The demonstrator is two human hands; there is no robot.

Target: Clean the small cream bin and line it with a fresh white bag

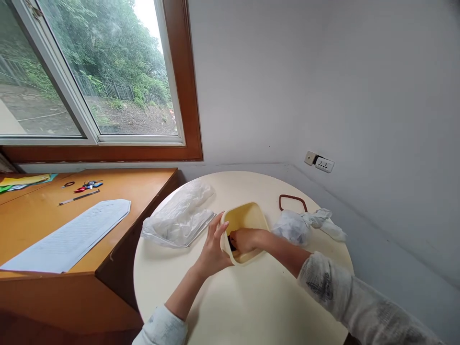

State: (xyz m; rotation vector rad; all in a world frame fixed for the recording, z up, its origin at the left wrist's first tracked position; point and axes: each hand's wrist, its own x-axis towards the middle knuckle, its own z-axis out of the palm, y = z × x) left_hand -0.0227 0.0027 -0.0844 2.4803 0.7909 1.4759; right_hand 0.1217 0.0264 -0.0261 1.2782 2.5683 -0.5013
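A pale yellow plastic bin (254,216) is tilted on the round table, its mouth facing me. My left hand (214,247) grips its left side, the thumb and fingers spread along the rim and wall. My right hand (244,239) reaches inside with its fingers curled. Beside those fingers is a small dark thing (232,243), mostly hidden, and its kind cannot be made out. Right of the bin lies a knotted white plastic bag (293,227) with stuff in it. Behind that bag rests a brown rounded rectangular ring (293,197).
Crumpled clear plastic bags (179,215) lie on the left of the round cream table (247,306). An orange wooden desk (143,184) stands further left, bearing paper sheets (79,235), a pen (79,197) and keys (89,184). A wall socket (324,164) is at the right.
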